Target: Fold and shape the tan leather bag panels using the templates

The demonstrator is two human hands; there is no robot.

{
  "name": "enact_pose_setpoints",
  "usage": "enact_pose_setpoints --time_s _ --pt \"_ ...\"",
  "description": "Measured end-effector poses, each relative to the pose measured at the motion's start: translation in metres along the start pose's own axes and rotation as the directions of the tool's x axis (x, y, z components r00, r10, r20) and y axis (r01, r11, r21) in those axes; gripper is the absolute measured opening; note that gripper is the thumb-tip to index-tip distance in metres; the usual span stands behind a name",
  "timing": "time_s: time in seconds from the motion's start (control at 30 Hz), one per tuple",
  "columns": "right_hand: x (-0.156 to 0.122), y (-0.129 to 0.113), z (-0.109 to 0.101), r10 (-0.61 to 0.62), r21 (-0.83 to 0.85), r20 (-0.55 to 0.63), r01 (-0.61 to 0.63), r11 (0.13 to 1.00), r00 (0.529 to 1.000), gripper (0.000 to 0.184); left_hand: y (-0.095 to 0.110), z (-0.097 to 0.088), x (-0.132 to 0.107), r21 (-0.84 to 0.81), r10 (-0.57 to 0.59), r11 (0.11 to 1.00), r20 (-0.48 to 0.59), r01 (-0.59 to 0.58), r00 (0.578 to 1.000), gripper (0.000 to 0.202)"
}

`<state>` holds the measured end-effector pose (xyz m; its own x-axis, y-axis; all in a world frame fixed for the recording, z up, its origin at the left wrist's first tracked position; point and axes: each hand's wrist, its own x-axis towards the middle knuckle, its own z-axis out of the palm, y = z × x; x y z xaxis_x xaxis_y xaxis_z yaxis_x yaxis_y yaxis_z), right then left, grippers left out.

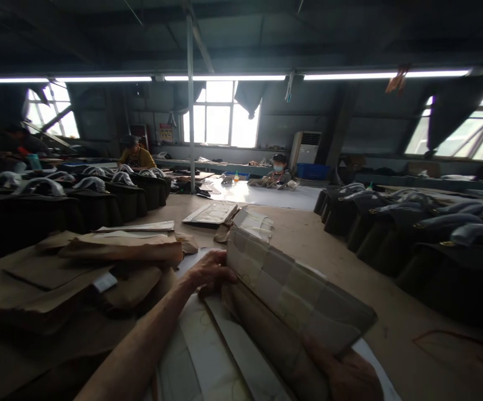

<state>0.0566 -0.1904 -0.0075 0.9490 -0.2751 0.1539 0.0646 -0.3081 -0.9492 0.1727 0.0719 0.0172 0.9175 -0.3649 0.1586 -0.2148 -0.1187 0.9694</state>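
My left hand [208, 272] reaches forward and grips the far end of a stack of checked, folded panels [291, 289], fingers curled round its edge. My right hand [350, 374] holds the near end of the same stack from below, its fingers mostly hidden under the material. The stack is tilted up on edge above pale flat sheets [208, 345] lying on the table.
Brown paper patterns [99, 256] are piled at the left. Rows of dark bags [99, 195] stand at the left and more dark bags [425, 228] at the right. More flat panels [211, 213] lie further along the table. Two people [135, 155] sit at the back.
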Motion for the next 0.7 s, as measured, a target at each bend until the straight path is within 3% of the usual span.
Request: enact_pose_setpoints --time_s 0.07,0.13,0.17,0.23,0.27,0.3,0.33,0.37,0.47,0.53,0.6,0.7 --pt "-0.003 0.001 0.004 -0.071 0.075 0.075 0.065 0.995 0.995 0.031 -0.006 0.002 -0.001 -0.024 0.009 1.000 -0.065 -0.010 0.998 0.032" --pt "-0.003 0.003 0.004 -0.317 0.073 0.122 0.310 0.948 0.940 0.022 -0.009 0.003 -0.003 -0.040 0.008 0.999 -0.120 -0.013 0.993 0.028" --pt "-0.003 0.004 0.003 -0.497 0.041 0.151 0.497 0.867 0.855 0.017 -0.009 0.003 -0.005 -0.043 0.012 0.999 -0.146 -0.019 0.989 0.026" --pt "-0.002 0.006 0.000 -0.799 -0.025 0.218 0.821 0.570 0.561 0.018 -0.008 0.000 -0.013 -0.043 0.037 0.998 -0.202 -0.047 0.979 0.022" --pt "-0.001 0.006 -0.002 -0.877 -0.046 0.253 0.911 0.410 0.408 0.022 -0.007 -0.003 -0.018 -0.044 0.051 0.997 -0.229 -0.062 0.972 0.023" --pt "-0.002 0.007 -0.003 -0.914 -0.067 0.286 0.958 0.280 0.287 0.026 -0.006 -0.007 -0.024 -0.047 0.058 0.996 -0.258 -0.073 0.964 0.024" --pt "-0.002 0.007 -0.003 -0.927 -0.095 0.312 0.978 0.186 0.207 0.028 -0.005 -0.011 -0.030 -0.057 0.052 0.996 -0.292 -0.072 0.955 0.026" --pt "-0.004 0.007 -0.003 -0.931 -0.128 0.329 0.985 0.120 0.156 0.030 -0.004 -0.016 -0.037 -0.073 0.024 0.996 -0.334 -0.051 0.942 0.030" --pt "-0.008 0.008 0.001 -0.935 -0.173 0.352 0.984 -0.031 0.032 0.033 0.000 -0.031 -0.058 -0.162 -0.148 0.984 -0.469 0.079 0.871 0.039" --pt "-0.011 0.008 0.004 -0.933 -0.156 0.358 0.984 -0.084 -0.023 0.033 0.005 -0.036 -0.074 -0.226 -0.264 0.959 -0.508 0.169 0.820 0.035" --pt "-0.011 0.009 0.007 -0.936 -0.132 0.350 0.987 -0.094 -0.042 0.033 0.013 -0.034 -0.093 -0.255 -0.326 0.941 -0.524 0.220 0.787 0.034" --pt "-0.009 0.011 0.009 -0.942 -0.061 0.336 0.997 -0.040 -0.017 0.032 0.024 -0.018 -0.127 -0.155 -0.272 0.962 -0.620 0.225 0.736 0.041"
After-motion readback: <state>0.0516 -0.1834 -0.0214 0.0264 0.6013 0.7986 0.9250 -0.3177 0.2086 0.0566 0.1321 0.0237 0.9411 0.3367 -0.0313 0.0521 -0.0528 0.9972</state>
